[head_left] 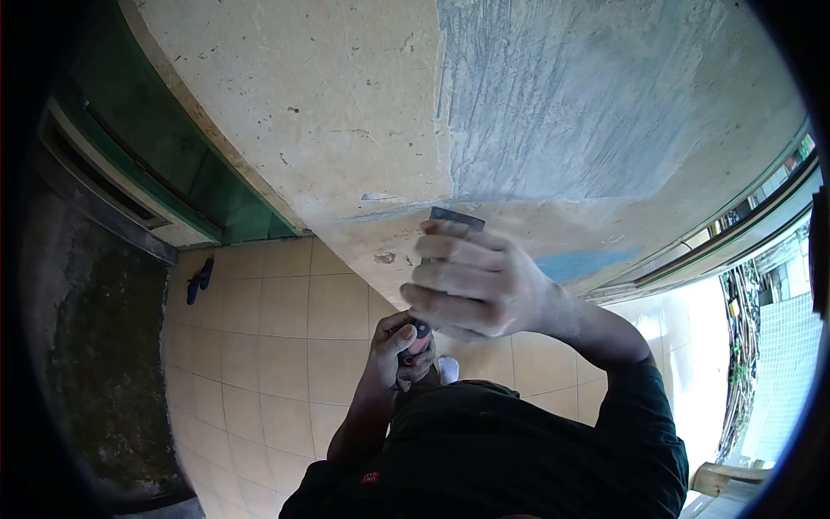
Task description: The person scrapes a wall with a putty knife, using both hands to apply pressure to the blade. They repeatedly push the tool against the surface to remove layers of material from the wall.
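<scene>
Wall (363, 95) far ahead, right hand (475, 281) nearest!
It's curled round the dark plate (457, 218); left hand (402, 350) clasps the red-black handle (419, 340), tilted far-right.

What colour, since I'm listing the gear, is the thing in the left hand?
The held thing is black and pinkish red, best seen in the head view.

No text readable for sure in this one, tbh. Closest thing: tiny red square logo (370, 477) on front of dark shirt (536, 450), over toward shirt's left edge. Pale marks inside, kinda like two short rows of letters, but way too small and blurry to make out any actual brand.
</scene>
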`<action>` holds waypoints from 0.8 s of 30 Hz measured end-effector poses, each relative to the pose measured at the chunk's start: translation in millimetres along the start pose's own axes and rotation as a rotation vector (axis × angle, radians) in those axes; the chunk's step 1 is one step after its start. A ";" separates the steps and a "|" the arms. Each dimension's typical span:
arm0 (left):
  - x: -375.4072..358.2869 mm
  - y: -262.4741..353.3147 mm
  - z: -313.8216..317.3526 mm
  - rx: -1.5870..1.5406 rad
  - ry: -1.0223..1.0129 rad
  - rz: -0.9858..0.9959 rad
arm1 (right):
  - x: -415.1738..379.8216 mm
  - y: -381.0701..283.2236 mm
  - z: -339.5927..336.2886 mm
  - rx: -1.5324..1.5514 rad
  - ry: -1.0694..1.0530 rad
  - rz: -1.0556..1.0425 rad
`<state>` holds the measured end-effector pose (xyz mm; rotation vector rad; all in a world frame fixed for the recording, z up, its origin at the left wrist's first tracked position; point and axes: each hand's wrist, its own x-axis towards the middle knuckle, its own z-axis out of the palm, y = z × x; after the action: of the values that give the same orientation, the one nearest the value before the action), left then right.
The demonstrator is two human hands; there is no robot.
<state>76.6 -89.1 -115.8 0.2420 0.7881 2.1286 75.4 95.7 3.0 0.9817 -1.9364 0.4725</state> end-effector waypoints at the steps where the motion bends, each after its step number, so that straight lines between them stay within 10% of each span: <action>1: 1.9 -2.1 -3.3 -0.001 0.000 -0.001 | -0.3 1.3 9.0 0.000 -0.001 0.001; 9: 9.8 -11.6 -13.3 0.018 -0.137 -0.136 | 9.5 1.7 15.7 -0.163 -0.626 0.016; 22: 22.9 -31.3 -8.3 -0.103 -0.163 -0.103 | -3.8 6.2 26.7 -0.264 -0.575 0.007; 24: 19.4 -31.4 -15.7 -0.219 -0.244 -0.142 | -8.6 6.4 24.0 0.008 -0.207 0.000</action>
<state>77.8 -67.0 -149.3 0.3127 0.4146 1.9849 59.9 87.9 -16.6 1.0706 -2.1197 0.3912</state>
